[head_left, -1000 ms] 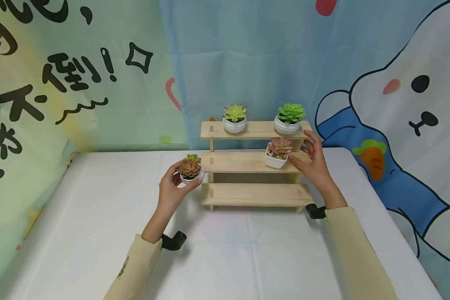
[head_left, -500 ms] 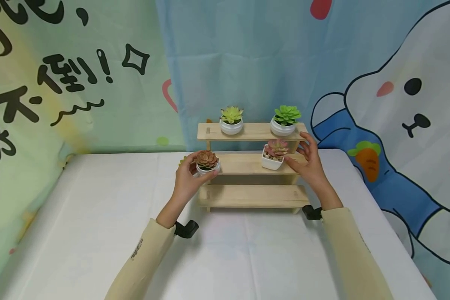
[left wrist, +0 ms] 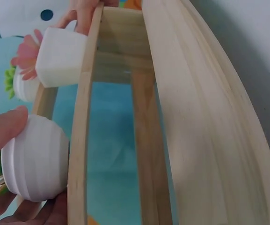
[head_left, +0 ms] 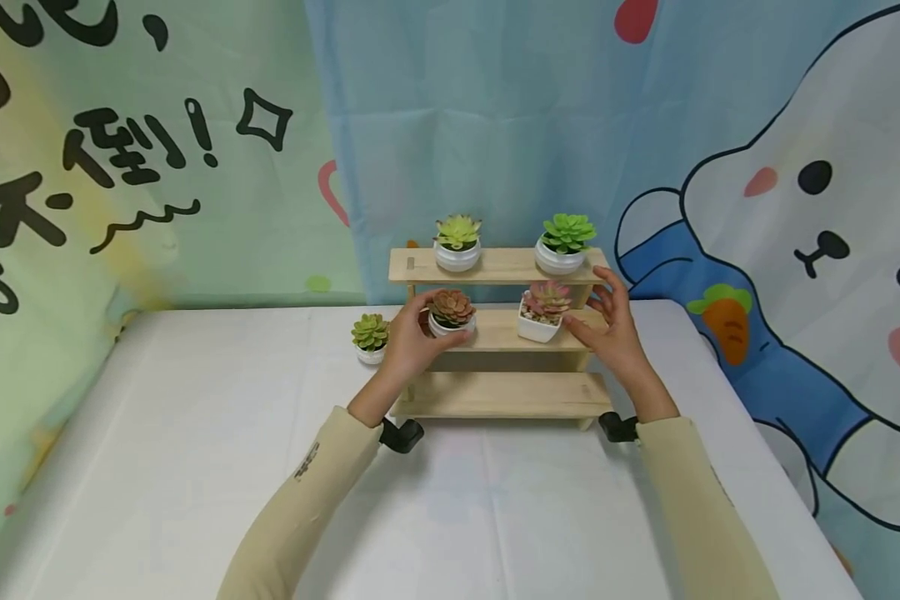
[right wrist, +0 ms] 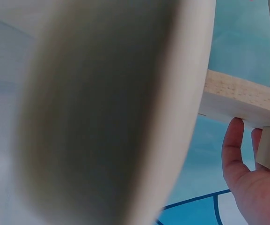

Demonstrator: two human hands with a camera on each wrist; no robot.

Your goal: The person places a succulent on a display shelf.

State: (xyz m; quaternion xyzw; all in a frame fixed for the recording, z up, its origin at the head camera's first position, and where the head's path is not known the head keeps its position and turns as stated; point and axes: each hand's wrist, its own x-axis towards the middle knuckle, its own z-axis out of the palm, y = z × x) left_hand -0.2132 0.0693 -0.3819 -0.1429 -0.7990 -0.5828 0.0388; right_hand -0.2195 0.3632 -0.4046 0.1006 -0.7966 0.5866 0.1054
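My left hand (head_left: 408, 343) grips a round white pot with a reddish-brown succulent (head_left: 452, 310) at the left part of the middle tier. In the left wrist view the white pot (left wrist: 36, 159) is right against the tier's edge; whether it bears on the board I cannot tell. My right hand (head_left: 617, 337) holds the right end of the three-tier wooden shelf (head_left: 495, 396), its thumb by a square white pot with a pink succulent (head_left: 543, 310). The right wrist view shows its fingers (right wrist: 233, 145) against a wooden board.
Two round pots, a yellow-green succulent (head_left: 457, 243) and a bright green succulent (head_left: 564, 243), stand on the top tier. Left of the shelf, another green succulent (head_left: 371, 337) sits on the white-covered table (head_left: 195, 433). A printed cloth backdrop (head_left: 480, 125) hangs behind.
My left hand has carried the reddish-brown succulent rightward, from beside the shelf to its middle tier, uncovering the green succulent on the table. My right hand stays at the shelf's right end.
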